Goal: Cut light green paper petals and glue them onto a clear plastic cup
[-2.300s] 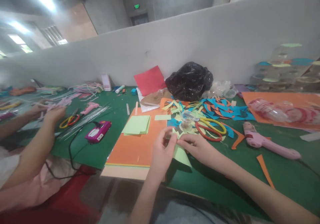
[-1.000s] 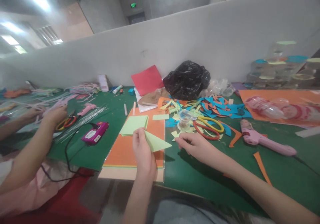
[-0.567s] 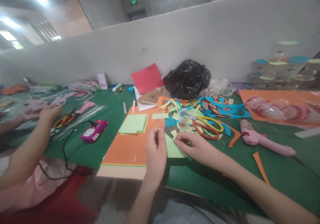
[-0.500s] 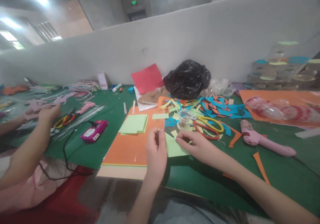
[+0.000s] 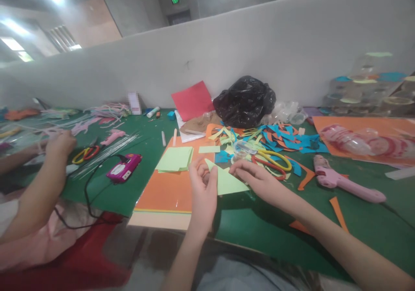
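Observation:
A light green sheet of paper [image 5: 228, 182] is held up between my two hands, its upper edge slanting down to the right. My left hand [image 5: 204, 196] pinches its left side between thumb and curled fingers. At the right edge, the thumb and fingertips of my right hand [image 5: 254, 177] are closed on the paper. A stack of light green paper squares [image 5: 175, 159] lies left of my hands on orange sheets [image 5: 162, 196]. Just beyond my right hand are scissors with yellow and red handles [image 5: 279, 160], partly hidden by it.
Orange, blue and yellow paper scraps [image 5: 285, 137] are heaped before a black plastic bag [image 5: 244, 102]. A pink glue gun [image 5: 346, 180] lies at right. A co-worker's hand [image 5: 60, 146] is at left, near a purple device [image 5: 124, 168] with a black cable.
The paper has risen and tilted between my hands, and its slanted upper edge now shows clearly. Both hands stay close to where they were. The co-worker's hand has shifted slightly.

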